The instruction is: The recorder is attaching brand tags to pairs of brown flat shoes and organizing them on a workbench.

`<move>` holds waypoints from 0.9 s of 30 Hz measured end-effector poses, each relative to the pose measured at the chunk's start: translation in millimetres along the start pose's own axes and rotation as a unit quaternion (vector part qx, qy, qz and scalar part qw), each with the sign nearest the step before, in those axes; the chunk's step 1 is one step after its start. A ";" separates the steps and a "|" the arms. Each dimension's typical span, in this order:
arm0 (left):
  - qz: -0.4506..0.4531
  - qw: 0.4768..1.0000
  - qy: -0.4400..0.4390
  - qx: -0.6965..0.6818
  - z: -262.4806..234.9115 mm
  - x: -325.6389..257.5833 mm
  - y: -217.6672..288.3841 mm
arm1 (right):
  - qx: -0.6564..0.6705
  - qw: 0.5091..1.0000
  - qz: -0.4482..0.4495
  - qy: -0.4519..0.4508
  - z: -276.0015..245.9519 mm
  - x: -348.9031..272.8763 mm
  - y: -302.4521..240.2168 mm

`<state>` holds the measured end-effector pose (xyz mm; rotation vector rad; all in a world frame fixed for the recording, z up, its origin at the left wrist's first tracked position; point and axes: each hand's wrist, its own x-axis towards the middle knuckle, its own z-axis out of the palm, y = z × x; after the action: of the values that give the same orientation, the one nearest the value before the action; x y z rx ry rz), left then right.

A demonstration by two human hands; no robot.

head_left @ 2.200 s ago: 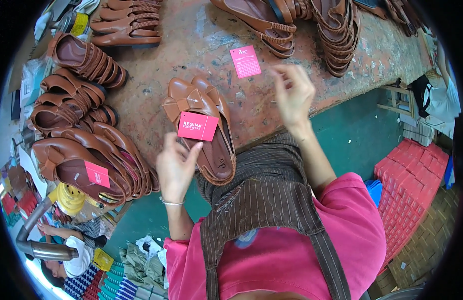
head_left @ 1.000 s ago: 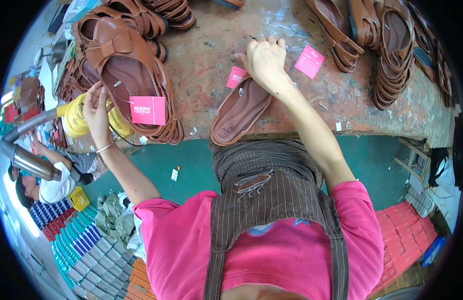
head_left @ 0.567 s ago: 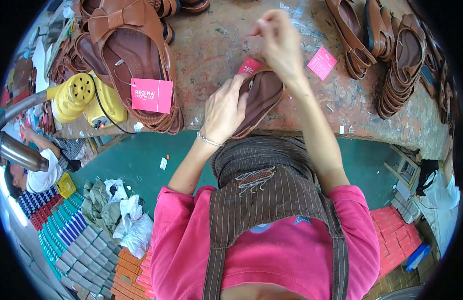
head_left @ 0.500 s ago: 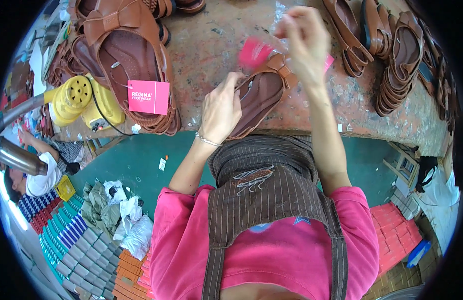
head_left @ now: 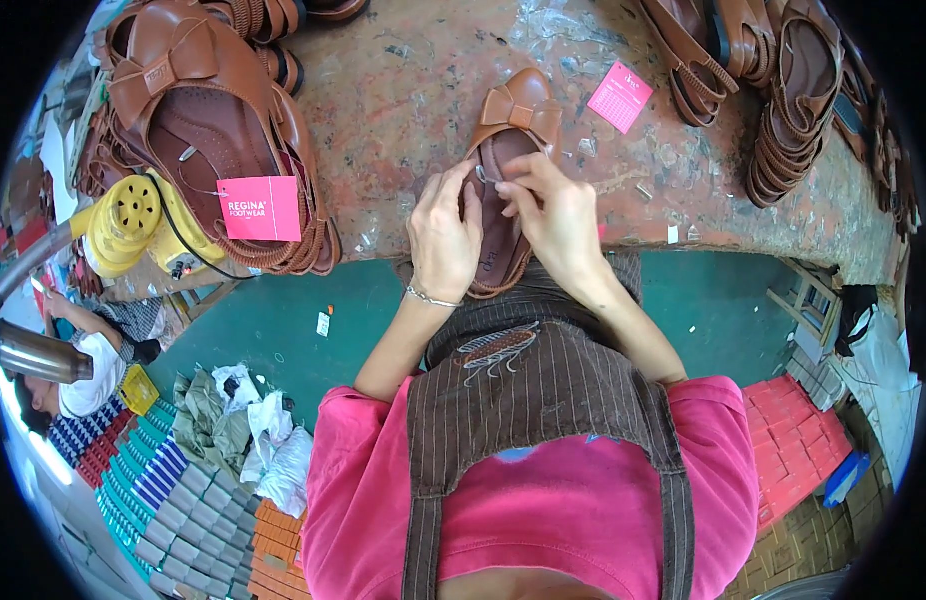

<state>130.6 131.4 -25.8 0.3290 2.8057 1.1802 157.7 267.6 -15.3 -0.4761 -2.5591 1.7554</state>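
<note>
A brown leather flat shoe with a bow [head_left: 523,105] lies in front of me at the table's near edge, toe pointing away. My left hand [head_left: 443,235] is closed around its left side, fingertips on the rim. Over the shoe's opening, my right hand [head_left: 558,220] has its fingers pinched together beside a small whitish strip [head_left: 481,174]; whether they grip the strip or something thinner cannot be made out. To the right of the toe, a pink hang tag [head_left: 621,97] rests on the table. A sliver of pink shows beside my right hand.
Brown shoes with another pink tag [head_left: 260,209] are stacked at the left, next to a yellow device [head_left: 133,222] with a black cable. More nested shoes [head_left: 798,110] stand at the right. Boxes [head_left: 798,450] and white bags [head_left: 283,470] lie below the worn table [head_left: 403,110].
My right hand has come down from above the toe to the shoe's opening. The shoe has turned so its toe points more straight away. A pink tag now lies plainly on the table.
</note>
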 end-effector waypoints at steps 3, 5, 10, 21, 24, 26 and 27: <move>-0.015 0.999 0.029 -0.023 4.0 1.3 -9.8 | -0.122 0.992 -0.040 -0.002 7.9 7.3 11.0; 0.002 0.997 0.057 -0.046 8.0 2.7 -17.7 | -0.188 0.981 -0.055 -0.007 8.8 8.2 10.6; -0.015 0.998 0.041 -0.047 2.9 6.6 -19.6 | -0.244 0.970 -0.015 -0.004 22.4 13.5 5.9; 0.126 0.991 0.008 0.048 -5.1 7.5 -28.2 | -0.071 0.995 0.004 -0.066 10.8 25.2 9.8; 0.151 0.988 -0.016 0.014 -12.2 4.6 -30.7 | -0.139 0.982 -0.106 -0.075 2.6 20.9 7.5; 0.177 0.984 -0.018 0.007 -15.0 7.3 -26.0 | -0.249 0.956 -0.151 -0.049 -5.9 12.8 -6.0; 0.182 0.983 -0.009 0.016 -13.7 7.3 -26.0 | -0.308 0.939 -0.151 -0.038 -10.0 9.0 -19.0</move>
<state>117.1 105.9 -34.7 0.8820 2.8303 1.1810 146.2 272.7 4.2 0.0045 -3.0012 0.8735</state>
